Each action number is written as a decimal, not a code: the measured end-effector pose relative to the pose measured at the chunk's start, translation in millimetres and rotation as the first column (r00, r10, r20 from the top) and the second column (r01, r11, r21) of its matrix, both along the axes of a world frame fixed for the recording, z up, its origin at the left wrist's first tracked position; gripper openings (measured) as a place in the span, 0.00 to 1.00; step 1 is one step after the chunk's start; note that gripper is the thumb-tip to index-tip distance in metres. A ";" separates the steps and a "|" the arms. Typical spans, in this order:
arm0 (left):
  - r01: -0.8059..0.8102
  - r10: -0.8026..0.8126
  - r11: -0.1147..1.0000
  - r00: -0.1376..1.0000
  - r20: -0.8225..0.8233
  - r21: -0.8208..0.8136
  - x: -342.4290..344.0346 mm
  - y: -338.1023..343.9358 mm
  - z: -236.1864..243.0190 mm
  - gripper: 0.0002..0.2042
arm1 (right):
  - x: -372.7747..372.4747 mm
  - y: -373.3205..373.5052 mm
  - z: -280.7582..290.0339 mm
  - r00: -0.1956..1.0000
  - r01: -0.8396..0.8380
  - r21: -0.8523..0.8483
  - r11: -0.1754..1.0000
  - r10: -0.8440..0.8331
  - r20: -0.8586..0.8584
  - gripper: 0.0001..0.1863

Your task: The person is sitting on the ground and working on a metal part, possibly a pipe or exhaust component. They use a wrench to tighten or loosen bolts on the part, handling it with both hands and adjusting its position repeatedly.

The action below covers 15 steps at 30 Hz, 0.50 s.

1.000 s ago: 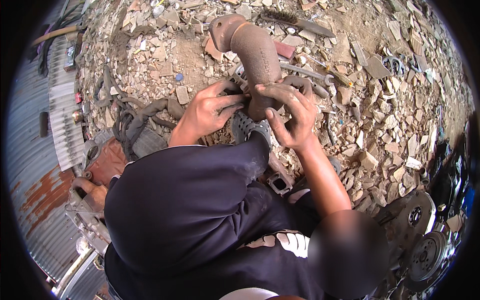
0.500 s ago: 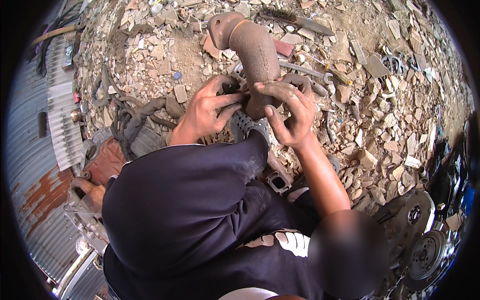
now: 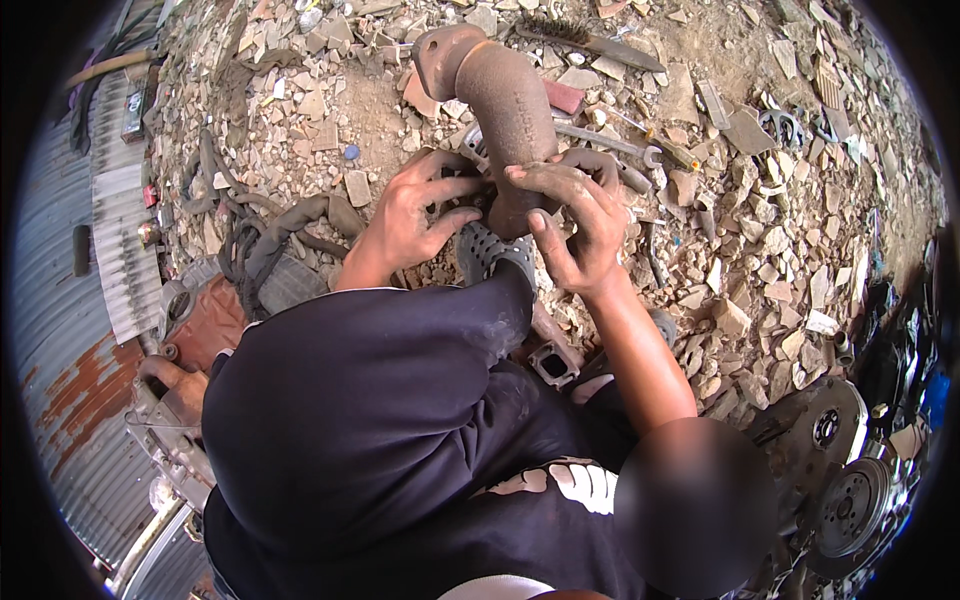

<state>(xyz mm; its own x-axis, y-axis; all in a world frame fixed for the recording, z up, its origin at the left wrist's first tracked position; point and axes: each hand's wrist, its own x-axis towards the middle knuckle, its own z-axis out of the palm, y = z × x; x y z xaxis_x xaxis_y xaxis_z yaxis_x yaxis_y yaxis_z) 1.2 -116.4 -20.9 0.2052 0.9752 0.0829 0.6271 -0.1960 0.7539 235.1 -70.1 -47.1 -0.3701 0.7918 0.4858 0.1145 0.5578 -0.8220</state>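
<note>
reaching in from the lower left with the left hand (image 3: 400, 215), wrist bent, back of the hand turned up, index finger and thumb curved apart toward the left side of the brown elbow pipe (image 3: 507, 100); cannot tell whether touching or gripping there, with fingertips partly lost in shadow. coming up from the lower right with the right hand (image 3: 585, 215), on a bare forearm slanting leftward, 1 finger stretched across to rest its tip on the pipe, others bent behind, thumb raised apart near the pipe's lower part; cannot tell whether clamped on it.

set between the 2 hands, in the upper middle of the view: a thick, round-bodied pipe, bending up and to the left, of rough, rust-brown metal with raised lettering, ending in a flat flange (image 3: 430, 65). just beside its lower end, a grey clog (image 3: 478, 245), dotted with round holes. below that, a metal piece (image 3: 549, 328) with a squarish opening. to the right of the pipe, a steel wrench (image 3: 600, 138) and a flat-faced reddish block (image 3: 563, 97). higher up, a wire brush (image 3: 620, 52), dark-bristled. all around, angular tan rubble (image 3: 735, 318). to the left, limp dark hoses (image 3: 310, 215), then ribbed corrugated sheets (image 3: 50, 300), grey with orange rust. at lower right, a round, grooved pulley (image 3: 852, 495)
</note>
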 end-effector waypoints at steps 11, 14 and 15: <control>-0.024 0.034 0.988 0.997 0.068 -0.150 -16.2 0.7 -6.4 0.13 | -1.0 0.6 -0.4 1.000 0.004 -0.006 1.000 -0.004 -0.024 0.16; -0.075 0.099 0.972 0.990 0.098 -0.223 -5.5 2.6 4.1 0.11 | -0.9 1.0 0.4 1.000 0.024 0.011 1.000 -0.024 -0.016 0.16; -0.028 0.047 0.978 0.995 0.087 -0.208 -9.7 4.0 -1.7 0.11 | -1.0 0.9 0.1 0.999 0.025 0.012 1.000 -0.025 -0.021 0.16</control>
<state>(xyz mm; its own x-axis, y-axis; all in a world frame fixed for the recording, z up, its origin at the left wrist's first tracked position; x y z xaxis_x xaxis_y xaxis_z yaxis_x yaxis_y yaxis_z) -8.5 -112.4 -22.7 0.1694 0.9800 -0.1043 0.5577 -0.0081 0.8300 234.2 -69.2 -47.0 -0.3401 0.7946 0.5030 0.1111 0.5651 -0.8175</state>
